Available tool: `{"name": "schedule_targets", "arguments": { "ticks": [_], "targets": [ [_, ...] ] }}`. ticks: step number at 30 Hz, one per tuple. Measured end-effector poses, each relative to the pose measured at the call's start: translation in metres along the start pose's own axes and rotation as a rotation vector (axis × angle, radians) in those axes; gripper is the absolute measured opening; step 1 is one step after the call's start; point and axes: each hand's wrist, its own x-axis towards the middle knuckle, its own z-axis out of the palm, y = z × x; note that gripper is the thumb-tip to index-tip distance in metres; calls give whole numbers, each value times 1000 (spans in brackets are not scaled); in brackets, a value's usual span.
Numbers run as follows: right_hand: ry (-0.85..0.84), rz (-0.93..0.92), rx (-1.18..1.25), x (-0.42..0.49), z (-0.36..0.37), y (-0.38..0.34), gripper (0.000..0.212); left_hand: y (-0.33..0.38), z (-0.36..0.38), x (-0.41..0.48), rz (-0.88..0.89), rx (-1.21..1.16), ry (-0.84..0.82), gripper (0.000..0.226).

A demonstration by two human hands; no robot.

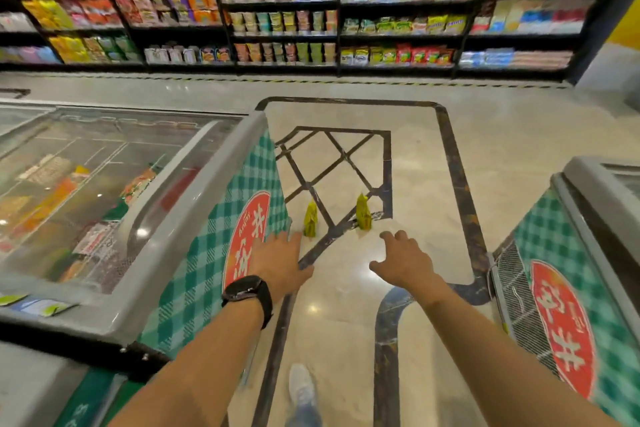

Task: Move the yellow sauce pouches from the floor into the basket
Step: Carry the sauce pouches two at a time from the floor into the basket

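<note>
Hovering left hand (282, 262), right hand (403, 260) spread; yellow pouches (310, 219) upright on floor (433, 156) beside freezer (194, 218).

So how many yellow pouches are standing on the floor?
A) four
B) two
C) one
B, two: the left pouch and the right pouch both stand upright on the floor, just beyond the open left hand and right hand, which hold nothing.
</note>
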Motion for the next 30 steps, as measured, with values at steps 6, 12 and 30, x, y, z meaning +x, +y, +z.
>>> {"name": "schedule_targets", "arguments": {
  "ticks": [6,12,30],
  "targets": [
    [-18,148,29,82,-34,14,72,-18,-3,127,63,-79,-25,70],
    [-13,198,34,153,-62,10,68,-38,2,216,67,-137,-80,70],
    [-209,-68,-235,458,-117,41,78,1,-17,471,-61,-96,-152,67]
  ]
}}
